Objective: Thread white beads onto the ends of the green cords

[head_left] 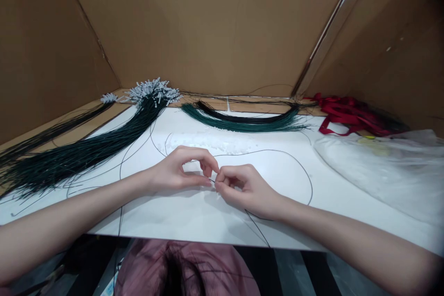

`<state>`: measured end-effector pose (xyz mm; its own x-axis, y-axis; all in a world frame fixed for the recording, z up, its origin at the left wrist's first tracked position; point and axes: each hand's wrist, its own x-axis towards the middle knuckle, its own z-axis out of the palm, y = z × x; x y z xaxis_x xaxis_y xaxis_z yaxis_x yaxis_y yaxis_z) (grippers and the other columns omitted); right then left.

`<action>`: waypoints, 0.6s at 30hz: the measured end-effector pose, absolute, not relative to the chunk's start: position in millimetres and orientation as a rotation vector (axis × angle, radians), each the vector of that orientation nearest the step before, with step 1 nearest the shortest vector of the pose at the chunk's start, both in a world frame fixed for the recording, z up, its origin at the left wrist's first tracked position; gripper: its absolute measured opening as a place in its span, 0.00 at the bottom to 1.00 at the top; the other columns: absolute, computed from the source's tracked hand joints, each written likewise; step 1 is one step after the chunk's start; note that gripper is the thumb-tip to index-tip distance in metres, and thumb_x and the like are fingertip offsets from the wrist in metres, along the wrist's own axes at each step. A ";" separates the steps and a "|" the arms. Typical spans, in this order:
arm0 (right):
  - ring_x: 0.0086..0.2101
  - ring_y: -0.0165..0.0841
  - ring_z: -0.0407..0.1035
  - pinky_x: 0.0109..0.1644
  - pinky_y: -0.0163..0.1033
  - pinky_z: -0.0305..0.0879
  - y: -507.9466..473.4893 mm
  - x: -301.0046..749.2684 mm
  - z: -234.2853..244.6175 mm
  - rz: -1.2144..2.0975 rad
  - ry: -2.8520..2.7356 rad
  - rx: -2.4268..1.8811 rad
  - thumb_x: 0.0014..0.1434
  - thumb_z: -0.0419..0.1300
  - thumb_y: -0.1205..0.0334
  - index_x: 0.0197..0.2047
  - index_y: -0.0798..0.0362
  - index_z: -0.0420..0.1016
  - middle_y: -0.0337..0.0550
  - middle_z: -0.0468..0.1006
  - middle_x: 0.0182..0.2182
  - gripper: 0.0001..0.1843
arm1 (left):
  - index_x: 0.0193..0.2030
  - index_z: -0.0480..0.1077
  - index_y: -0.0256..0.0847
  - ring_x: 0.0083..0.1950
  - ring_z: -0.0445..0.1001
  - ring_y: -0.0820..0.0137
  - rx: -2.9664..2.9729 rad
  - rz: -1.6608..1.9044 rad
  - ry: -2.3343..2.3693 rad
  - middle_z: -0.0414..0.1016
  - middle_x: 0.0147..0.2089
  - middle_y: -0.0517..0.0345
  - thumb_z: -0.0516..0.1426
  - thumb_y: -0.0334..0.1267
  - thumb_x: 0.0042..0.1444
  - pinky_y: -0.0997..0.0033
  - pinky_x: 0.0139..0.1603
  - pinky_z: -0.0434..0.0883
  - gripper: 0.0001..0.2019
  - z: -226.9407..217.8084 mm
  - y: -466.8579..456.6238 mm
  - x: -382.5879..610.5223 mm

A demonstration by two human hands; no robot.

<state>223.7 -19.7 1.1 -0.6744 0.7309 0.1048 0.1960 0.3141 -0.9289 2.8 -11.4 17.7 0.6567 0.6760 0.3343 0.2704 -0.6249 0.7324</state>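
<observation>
My left hand [187,169] and my right hand [246,187] meet over the white table [166,219]. A short piece of thin dark cord [212,180] shows between their fingertips. My right thumb and fingers are pinched on this cord. The left thumb and fingers are bent into a closed curve, with their tips at the cord's other side; any small piece there is too small to make out. From the hands the cord runs in a wide loop over the table, and one stretch hangs over the front edge. Just behind the hands lie many small white beads [208,142] in a loose band.
At the left lies a thick bundle of dark green cords [104,150] with white beaded ends [152,91], beside a thinner bundle [62,125]. Black and green cords [243,122] curve along the back. Red ribbon [357,113] and a clear plastic bag [385,171] lie right. Cardboard walls [208,27] enclose the table.
</observation>
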 end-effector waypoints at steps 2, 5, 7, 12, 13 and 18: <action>0.24 0.25 0.57 0.28 0.32 0.54 -19.6 224.2 0.7 1.351 -2.067 -0.817 0.54 0.56 0.69 0.28 0.56 0.70 0.34 0.64 0.21 0.04 | 0.42 0.74 0.35 0.37 0.74 0.72 2.212 0.801 0.728 0.76 0.35 0.55 0.65 0.35 0.57 0.72 0.42 0.71 0.08 17.9 -11.6 3.4; 0.24 0.25 0.57 0.28 0.32 0.54 -18.9 224.8 0.2 1.345 -2.068 -0.811 0.54 0.56 0.69 0.28 0.56 0.70 0.34 0.64 0.21 0.04 | 0.42 0.74 0.35 0.37 0.74 0.72 2.211 0.799 0.730 0.76 0.35 0.55 0.65 0.35 0.57 0.72 0.41 0.71 0.08 17.7 -11.5 3.9; 0.24 0.25 0.56 0.28 0.32 0.54 -18.6 225.0 0.1 1.345 -2.066 -0.811 0.54 0.56 0.69 0.28 0.56 0.70 0.34 0.64 0.21 0.04 | 0.42 0.74 0.35 0.37 0.74 0.72 2.211 0.800 0.727 0.76 0.35 0.55 0.65 0.35 0.57 0.73 0.41 0.71 0.09 17.5 -11.1 4.2; 0.24 0.25 0.57 0.28 0.32 0.54 -19.5 224.9 0.7 1.344 -2.068 -0.805 0.54 0.56 0.69 0.28 0.56 0.70 0.34 0.64 0.21 0.04 | 0.42 0.74 0.35 0.37 0.73 0.72 2.205 0.792 0.736 0.76 0.35 0.55 0.65 0.35 0.57 0.73 0.41 0.71 0.08 17.7 -11.0 4.9; 0.24 0.25 0.57 0.28 0.32 0.54 -19.8 224.8 0.8 1.342 -2.070 -0.806 0.54 0.56 0.69 0.28 0.56 0.70 0.34 0.64 0.21 0.04 | 0.41 0.74 0.35 0.37 0.73 0.72 2.206 0.793 0.737 0.76 0.35 0.56 0.65 0.35 0.57 0.73 0.41 0.71 0.08 17.8 -11.3 4.8; 0.24 0.25 0.57 0.28 0.32 0.54 -19.5 224.8 0.0 1.349 -2.073 -0.811 0.54 0.56 0.69 0.28 0.56 0.70 0.34 0.65 0.21 0.04 | 0.41 0.74 0.35 0.37 0.73 0.72 2.201 0.782 0.743 0.76 0.34 0.56 0.65 0.36 0.57 0.73 0.41 0.71 0.08 18.0 -12.9 3.8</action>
